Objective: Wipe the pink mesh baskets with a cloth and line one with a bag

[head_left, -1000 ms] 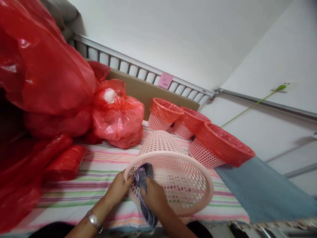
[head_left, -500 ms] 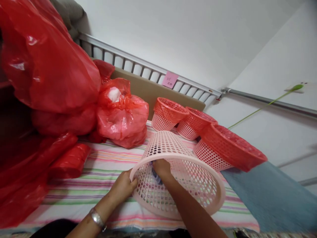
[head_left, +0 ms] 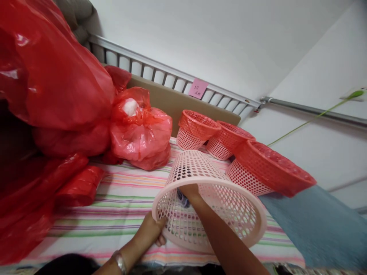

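Note:
A pink perforated plastic wastebasket lies on its side on the striped cloth, its mouth facing me. My left hand grips the rim at its left edge, thumb inside. Deep in the basket, my right hand is closed on a bluish-grey cloth, pressed near the inner left wall. The fingertips of that hand are hidden behind the basket's side.
Behind stand three pink baskets lined with red bags, the nearest basket at right. A tied red bag, a large red bag and a red bag roll occupy the left. A slatted headboard backs onto the wall.
My left hand has slid lower along the rim, more fingers now showing beneath it. The right hand and cloth stay inside the basket with a slight shift. The view has turned a little.

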Demonstrator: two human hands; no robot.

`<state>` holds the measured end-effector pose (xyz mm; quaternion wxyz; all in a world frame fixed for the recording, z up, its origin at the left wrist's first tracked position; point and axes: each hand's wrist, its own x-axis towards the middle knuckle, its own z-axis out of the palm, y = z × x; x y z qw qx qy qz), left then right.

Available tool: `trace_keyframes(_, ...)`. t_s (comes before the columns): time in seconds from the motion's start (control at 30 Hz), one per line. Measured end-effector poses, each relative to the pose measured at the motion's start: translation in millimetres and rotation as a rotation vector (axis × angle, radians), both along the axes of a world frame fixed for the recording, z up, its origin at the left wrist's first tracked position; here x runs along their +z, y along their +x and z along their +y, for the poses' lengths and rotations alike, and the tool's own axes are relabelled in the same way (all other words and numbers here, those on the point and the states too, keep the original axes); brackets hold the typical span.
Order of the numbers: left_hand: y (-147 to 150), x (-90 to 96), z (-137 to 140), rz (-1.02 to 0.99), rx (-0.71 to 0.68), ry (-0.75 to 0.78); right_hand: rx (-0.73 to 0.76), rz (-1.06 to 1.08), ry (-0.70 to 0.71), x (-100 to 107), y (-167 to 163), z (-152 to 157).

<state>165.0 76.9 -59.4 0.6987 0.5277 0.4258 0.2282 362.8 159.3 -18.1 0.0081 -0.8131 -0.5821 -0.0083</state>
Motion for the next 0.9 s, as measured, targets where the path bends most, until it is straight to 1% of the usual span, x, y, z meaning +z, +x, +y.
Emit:
trace_keyframes(0.07, -0.8, -1.0, 0.9, -0.022, 0.002, 0.01, -0.026, 0.008, -0.028, 0.8, -11.5, -17.0)
trace_keyframes(0.13, -1.4, -1.6, 2.7, -0.036, 0.006, 0.033, -0.029, 0.012, -0.043, 1.1, -26.6, -41.8)
trace_keyframes(0.23, 0.8, -2.2, 2.6, -0.045, 0.044, 0.054, 0.017, 0.057, -0.067, 2.0, -50.0, -88.6)
trace_keyframes(0.33, 1.5, 2.4, 0.4, -0.039, 0.109, 0.074, 0.097, 0.151, -0.082, 3.6, -67.3, -129.2)
trace_keyframes(0.4, -2.7, 9.4, 1.6, -0.031, 0.143, 0.129, 0.138, 0.198, -0.065, 5.5, -75.0, -142.1)
trace_keyframes(0.43, -6.5, 13.7, 3.7, -0.015, 0.157, 0.171, 0.145, 0.207, -0.055, 6.8, -78.2, -143.3)
trace_keyframes(0.53, -20.9, 26.8, 16.5, 0.07, 0.171, 0.334, 0.128, 0.185, -0.049, 11.8, -87.0, -128.6)
trace_keyframes(0.63, -34.1, 36.5, 32.7, 0.149, 0.152, 0.471, 0.126, 0.125, -0.049, 14.4, -90.4, -97.8)
trace_keyframes(0.73, -41.1, 40.2, 42.7, 0.199, 0.119, 0.503, 0.095, 0.066, -0.05, 11.5, -79.4, -59.9)
trace_keyframes(0.8, -42.3, 39.7, 45.0, 0.213, 0.086, 0.502, 0.078, 0.031, -0.032, 8.1, -64.2, -32.7)
trace_keyframes(0.9, -41.5, 36.3, 45.2, 0.206, 0.059, 0.504, 0.101, -0.009, 0.015, 3.7, -38.6, 5.2)
